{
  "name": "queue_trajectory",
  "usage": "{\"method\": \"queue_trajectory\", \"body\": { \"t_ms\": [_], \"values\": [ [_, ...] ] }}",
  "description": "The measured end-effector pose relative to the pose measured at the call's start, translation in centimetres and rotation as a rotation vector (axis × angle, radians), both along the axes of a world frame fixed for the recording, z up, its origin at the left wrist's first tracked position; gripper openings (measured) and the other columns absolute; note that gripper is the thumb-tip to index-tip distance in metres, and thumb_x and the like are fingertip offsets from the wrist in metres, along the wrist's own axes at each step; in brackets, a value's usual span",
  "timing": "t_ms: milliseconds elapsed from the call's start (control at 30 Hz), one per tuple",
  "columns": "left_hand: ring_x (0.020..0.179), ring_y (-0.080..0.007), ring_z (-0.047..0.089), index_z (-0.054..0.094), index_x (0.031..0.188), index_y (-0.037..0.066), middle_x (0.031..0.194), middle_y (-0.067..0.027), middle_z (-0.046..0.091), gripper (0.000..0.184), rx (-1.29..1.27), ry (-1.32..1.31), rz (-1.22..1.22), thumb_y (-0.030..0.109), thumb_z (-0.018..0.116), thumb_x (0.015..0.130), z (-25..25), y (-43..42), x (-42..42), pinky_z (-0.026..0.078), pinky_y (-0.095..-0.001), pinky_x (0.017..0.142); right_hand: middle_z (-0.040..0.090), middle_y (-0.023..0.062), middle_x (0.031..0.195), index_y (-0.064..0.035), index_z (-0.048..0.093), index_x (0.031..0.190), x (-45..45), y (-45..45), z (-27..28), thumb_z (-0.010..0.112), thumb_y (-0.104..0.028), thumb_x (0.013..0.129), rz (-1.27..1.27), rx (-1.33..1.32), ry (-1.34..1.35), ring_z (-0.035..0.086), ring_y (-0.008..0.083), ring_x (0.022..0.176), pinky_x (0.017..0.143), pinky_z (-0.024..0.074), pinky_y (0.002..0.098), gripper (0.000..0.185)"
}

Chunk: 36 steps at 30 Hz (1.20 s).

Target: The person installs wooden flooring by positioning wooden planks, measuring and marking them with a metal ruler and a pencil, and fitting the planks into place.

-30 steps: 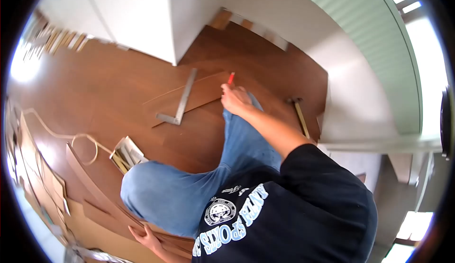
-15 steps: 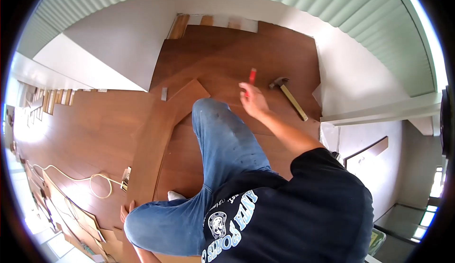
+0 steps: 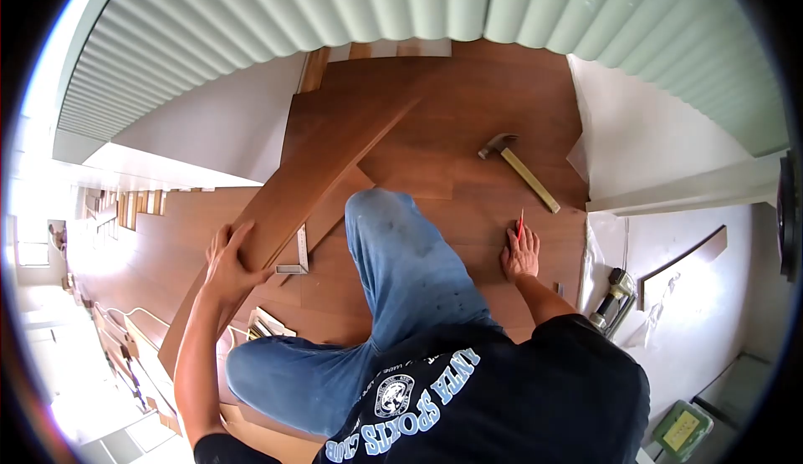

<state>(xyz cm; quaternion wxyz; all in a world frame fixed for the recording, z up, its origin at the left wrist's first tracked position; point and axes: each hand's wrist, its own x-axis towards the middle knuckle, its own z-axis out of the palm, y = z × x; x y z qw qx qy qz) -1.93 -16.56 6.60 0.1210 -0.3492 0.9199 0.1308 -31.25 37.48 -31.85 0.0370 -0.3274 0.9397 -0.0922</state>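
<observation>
My left hand [image 3: 227,270] grips a long brown floor plank [image 3: 314,158] by its edges, fingers wrapped over it. The plank slants from the lower left towards the back wall, above the laid floor. Beneath its right edge lie a shorter board [image 3: 339,194] and a metal square [image 3: 303,251]. At the right, my right hand [image 3: 522,255] rests low over the floor with a red pencil-like tool [image 3: 520,226] held between its fingers. A claw hammer [image 3: 527,175] with a yellowish handle lies on the floor beyond that hand.
Pale green corrugated panel [image 3: 401,4] overhangs the far side. A power tool [image 3: 615,297] and a plank piece [image 3: 686,263] are at the right, with a green box [image 3: 684,430] lower down. My bent legs [image 3: 410,255] occupy the middle.
My left hand has come up from beside my knee with the long plank, which now slants across the floor. My right hand has moved down and right, nearer the floor, still with the red tool.
</observation>
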Motion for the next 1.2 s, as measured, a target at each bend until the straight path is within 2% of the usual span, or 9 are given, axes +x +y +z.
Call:
{"method": "queue_trajectory", "body": {
  "t_ms": [333,667,733,767,833,867,900,967,1200],
  "values": [
    [0.149,-0.043,0.035,0.045,0.161,0.025,0.156,-0.0252,0.041,0.105,-0.028,-0.023,-0.302,0.056,0.087,0.07,-1.7,2.9,-21.5,0.025,-0.0549,0.126,0.042,0.0197,0.163,-0.0126,0.049,0.153,-0.3,0.3,0.1,0.061,-0.033,0.094,-0.025,0.051,-0.044,0.032,0.0369,0.155,0.129,0.0176,0.0579,0.064],
    [0.155,-0.048,0.027,0.04,0.163,0.028,0.164,-0.0296,0.033,0.108,0.094,-0.021,-0.484,0.062,0.086,0.072,-7.0,2.0,-33.3,0.021,-0.0599,0.126,0.042,0.019,0.163,-0.0134,0.052,0.152,0.0,0.1,0.6,0.063,-0.031,0.092,-0.046,0.01,-0.024,0.033,0.0369,0.155,0.13,0.0185,0.057,0.063],
    [0.155,-0.0478,0.028,0.041,0.162,0.029,0.166,-0.028,0.031,0.106,0.151,-0.061,-0.523,0.058,0.088,0.072,-7.2,2.3,-34.7,0.023,-0.0563,0.127,0.044,0.0177,0.163,-0.0145,0.051,0.152,-0.6,0.7,-1.2,0.061,-0.025,0.096,-0.014,-0.028,-0.014,0.036,0.0351,0.153,0.13,0.0197,0.0542,0.058],
    [0.155,-0.0478,0.028,0.041,0.162,0.029,0.166,-0.028,0.031,0.106,0.145,-0.056,-0.543,0.058,0.088,0.072,-7.6,2.0,-35.2,0.023,-0.0563,0.127,0.046,0.0167,0.162,-0.0144,0.051,0.153,-1.3,2.1,-3.5,0.055,-0.019,0.103,0.01,-0.021,0.054,0.042,0.0339,0.148,0.127,0.0287,0.0493,0.05],
    [0.156,-0.0475,0.027,0.039,0.163,0.03,0.167,-0.0284,0.03,0.107,0.095,-0.044,-0.597,0.059,0.088,0.072,-9.2,1.7,-36.1,0.023,-0.0574,0.127,0.052,0.0174,0.156,-0.0116,0.05,0.154,-0.6,3.1,-0.8,0.05,-0.014,0.108,-0.311,-0.407,-0.249,0.05,0.0351,0.14,0.119,0.0397,0.0457,0.046],
    [0.157,-0.0475,0.026,0.039,0.163,0.031,0.167,-0.029,0.029,0.107,0.104,-0.025,-0.61,0.06,0.088,0.072,-9.7,1.6,-36.6,0.023,-0.0577,0.127,0.06,0.0193,0.147,-0.0073,0.051,0.152,0.4,3.7,1.6,0.055,-0.016,0.107,-0.453,-0.572,-0.21,0.059,0.0387,0.127,0.111,0.0477,0.0453,0.046],
    [0.157,-0.0475,0.026,0.039,0.163,0.031,0.167,-0.029,0.029,0.107,0.105,-0.028,-0.661,0.06,0.088,0.072,-10.1,1.3,-37.1,0.023,-0.0577,0.127,0.064,0.0215,0.14,-0.0041,0.055,0.145,0.7,3.8,6.2,0.059,-0.007,0.1,-0.792,-0.998,-0.604,0.064,0.0434,0.119,0.107,0.051,0.0464,0.046],
    [0.158,-0.0448,0.026,0.041,0.162,0.029,0.168,-0.0272,0.031,0.107,0.036,-0.001,-0.665,0.058,0.089,0.072,-11.1,1.0,-38.1,0.025,-0.0576,0.127,0.065,0.0224,0.137,-0.0029,0.06,0.137,4.1,7.0,7.9,0.059,-0.002,0.094,-0.531,-0.46,0.128,0.065,0.0457,0.117,0.104,0.053,0.0465,0.043],
    [0.147,-0.0376,0.045,0.051,0.156,0.02,0.156,-0.0207,0.048,0.102,0.17,0.092,-0.864,0.048,0.094,0.069,-15.6,-0.9,-41.8,0.036,-0.0514,0.122,0.072,0.0211,0.123,-0.0028,0.064,0.133,16.9,12.5,14.4,0.056,0.007,0.094,-0.754,-0.592,0.131,0.072,0.0368,0.114,0.098,0.0561,0.0416,0.042]
  ]
}}
